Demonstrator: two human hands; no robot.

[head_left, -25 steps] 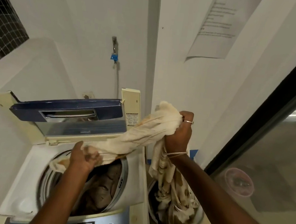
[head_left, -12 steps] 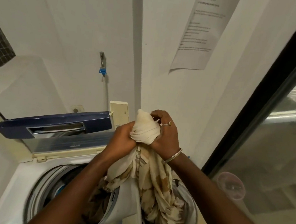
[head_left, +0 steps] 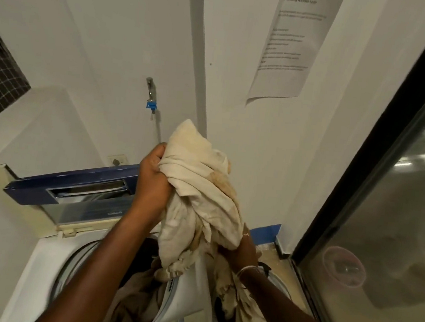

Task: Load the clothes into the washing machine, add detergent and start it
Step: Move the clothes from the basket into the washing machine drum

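- White walls (head_left: 101,31) close in this laundry corner in the head view, with a paper notice (head_left: 289,43) taped up, a tap (head_left: 150,94) behind the washing machine (head_left: 41,255) and a glass door (head_left: 398,206) on the right.
- I see the machine's lid (head_left: 72,188) standing raised at the back and the drum (head_left: 69,264) open, with dark clothes (head_left: 133,304) already lying inside.
- My left hand (head_left: 151,180) is clenched round the top bunch of a long cream cloth (head_left: 198,185), held up above the drum's right edge.
- My right hand (head_left: 244,250) sits lower, its fingers buried in the folds and, as far as I can see, closed round the cloth just above the basket (head_left: 283,286) beside the machine.
- The cloth's tail hangs down into that basket, so much of its length is outside the drum.
- First risk, as I judge it: swinging the top over before the tail is gathered could drag the tail across the machine's rim, where it may snag or drop between machine and basket.
- Second: the hanging weight could tug the basket or pull other laundry out with it.
- Third: a fold left draped over the rim would be caught when the lid comes down.
- Fourth: the raised lid is near my left knuckles, so a high sweep leftward might knock it.
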